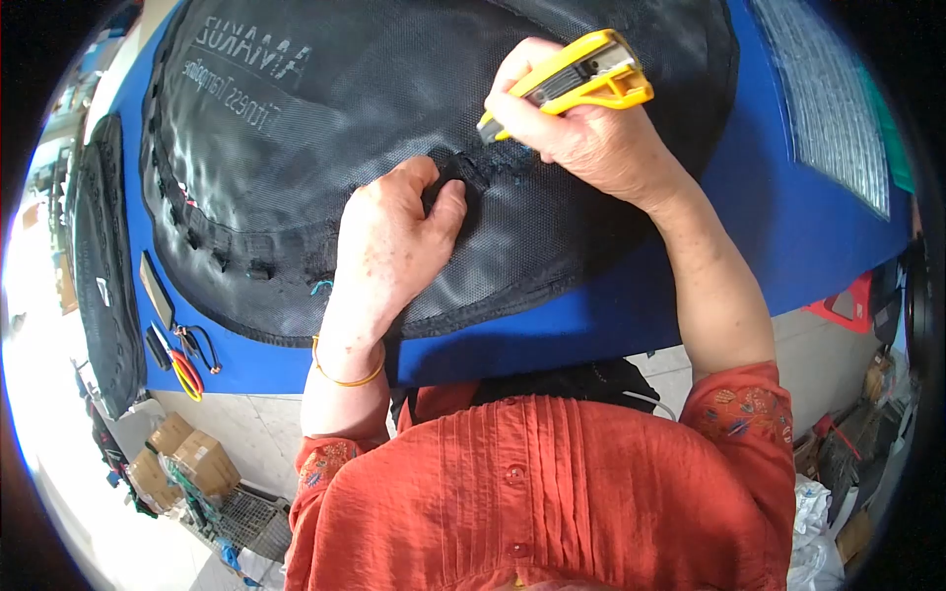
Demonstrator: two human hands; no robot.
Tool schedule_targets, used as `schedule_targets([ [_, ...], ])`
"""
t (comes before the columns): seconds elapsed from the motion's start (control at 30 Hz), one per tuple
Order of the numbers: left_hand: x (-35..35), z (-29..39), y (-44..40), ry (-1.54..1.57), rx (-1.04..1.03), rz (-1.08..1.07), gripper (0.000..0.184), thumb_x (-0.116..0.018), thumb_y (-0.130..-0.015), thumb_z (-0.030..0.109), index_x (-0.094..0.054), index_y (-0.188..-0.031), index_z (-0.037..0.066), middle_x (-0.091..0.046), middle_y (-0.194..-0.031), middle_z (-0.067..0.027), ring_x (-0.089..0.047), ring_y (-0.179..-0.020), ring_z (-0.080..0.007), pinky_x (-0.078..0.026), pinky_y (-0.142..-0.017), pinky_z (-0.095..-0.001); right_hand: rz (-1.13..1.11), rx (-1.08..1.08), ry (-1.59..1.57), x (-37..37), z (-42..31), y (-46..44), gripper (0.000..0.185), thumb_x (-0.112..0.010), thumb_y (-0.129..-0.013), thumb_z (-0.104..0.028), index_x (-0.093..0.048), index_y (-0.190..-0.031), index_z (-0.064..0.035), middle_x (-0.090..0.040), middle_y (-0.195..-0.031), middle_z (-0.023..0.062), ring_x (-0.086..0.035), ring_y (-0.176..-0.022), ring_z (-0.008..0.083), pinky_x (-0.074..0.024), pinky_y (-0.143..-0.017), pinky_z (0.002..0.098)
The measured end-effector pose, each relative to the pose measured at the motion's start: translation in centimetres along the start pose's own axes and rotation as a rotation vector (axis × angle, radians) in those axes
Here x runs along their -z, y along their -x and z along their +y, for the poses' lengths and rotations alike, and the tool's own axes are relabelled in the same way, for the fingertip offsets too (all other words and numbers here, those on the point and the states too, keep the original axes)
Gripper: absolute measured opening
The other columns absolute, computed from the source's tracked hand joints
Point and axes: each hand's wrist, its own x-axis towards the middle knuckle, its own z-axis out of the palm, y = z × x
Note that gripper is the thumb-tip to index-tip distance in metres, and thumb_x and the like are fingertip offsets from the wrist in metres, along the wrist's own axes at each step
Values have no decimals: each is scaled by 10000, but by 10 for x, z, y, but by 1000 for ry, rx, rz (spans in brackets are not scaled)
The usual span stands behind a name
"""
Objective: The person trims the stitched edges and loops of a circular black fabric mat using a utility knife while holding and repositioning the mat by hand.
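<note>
A black mesh trampoline mat (345, 69) with mirrored white lettering lies over the blue table. Yellow and black, a utility knife (581, 79) is gripped in my right hand (601, 143), its tip pointing down and left toward the mat. My left hand (394, 231) is closed, pinching a folded black strap (458, 172) on the mat between thumb and fingers. Knife tip and strap are close together; whether they touch I cannot tell. Several black loops (260, 269) run along the mat's left edge, and a bit of turquoise thread (321, 287) shows near my left wrist.
Scissors with red and yellow handles (185, 374) lie at the blue table's (552, 355) front left, beside a dark flat tool (157, 289). A clear ribbed sheet (833, 108) covers the right side. Cardboard boxes (202, 461) stand on the floor at left.
</note>
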Motion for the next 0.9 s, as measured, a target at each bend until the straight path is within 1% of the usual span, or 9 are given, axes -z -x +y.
schedule_targets([
  [0.03,0,1,1,11,13,0,240,-696,-908,210,-645,-844,-16,-625,-676,-189,-631,-622,-299,-500,-610,-401,53,115,67,-1,1,-2,68,-668,-989,-132,-644,-970,-72,-628,-822,-30,-583,-656,23,-474,-565,192],
  [0.07,0,1,1,21,25,0,239,-705,-904,202,-647,-856,-25,-602,-654,-159,-578,-577,-207,-475,-599,-359,53,117,67,-3,1,-3,68,-668,-989,-132,-644,-970,-72,-628,-822,-30,-583,-656,23,-474,-565,192],
  [0.17,1,3,1,19,50,-16,239,-704,-904,203,-649,-855,-25,-608,-664,-165,-587,-583,-220,-479,-606,-362,87,302,33,-10,4,-5,74,-673,-986,-143,-649,-964,-77,-622,-795,-35,-562,-594,24,-466,-545,184],
  [0.3,2,2,1,16,61,-25,241,-704,-905,204,-651,-852,-25,-611,-666,-168,-592,-584,-224,-479,-606,-363,43,128,-91,-14,0,-3,70,-671,-987,-133,-649,-956,-74,-630,-802,-27,-571,-601,25,-463,-550,186],
  [0.37,2,3,0,10,36,-27,253,-687,-915,226,-647,-826,-8,-649,-694,-221,-684,-651,-380,-525,-607,-434,51,147,-98,-16,2,-4,73,-672,-990,-137,-648,-959,-75,-634,-805,-27,-572,-602,26,-463,-552,185],
  [0.5,2,2,0,13,42,-27,255,-689,-915,230,-653,-833,-9,-647,-689,-219,-684,-650,-375,-523,-610,-432,91,126,-141,-20,6,-6,85,-675,-997,-153,-648,-970,-77,-646,-815,-24,-578,-610,26,-466,-558,183],
  [0.57,2,1,0,40,62,-22,247,-705,-908,207,-657,-851,-29,-615,-658,-156,-590,-587,-198,-473,-598,-355,98,106,-147,-20,7,-5,84,-674,-998,-155,-650,-977,-78,-650,-817,-21,-581,-616,28,-470,-560,184],
  [0.77,3,3,0,44,78,-37,250,-710,-910,208,-656,-846,-28,-598,-641,-141,-554,-576,-164,-455,-580,-344,77,128,-110,-18,7,-4,90,-677,-997,-168,-656,-990,-81,-661,-825,-12,-589,-630,31,-483,-560,185],
  [0.9,4,3,-1,1,46,-37,264,-694,-917,235,-656,-829,-11,-649,-685,-211,-679,-642,-366,-517,-610,-428,88,142,-100,-20,8,-4,103,-679,-997,-182,-654,-984,-82,-665,-828,-12,-589,-626,32,-484,-558,185],
])
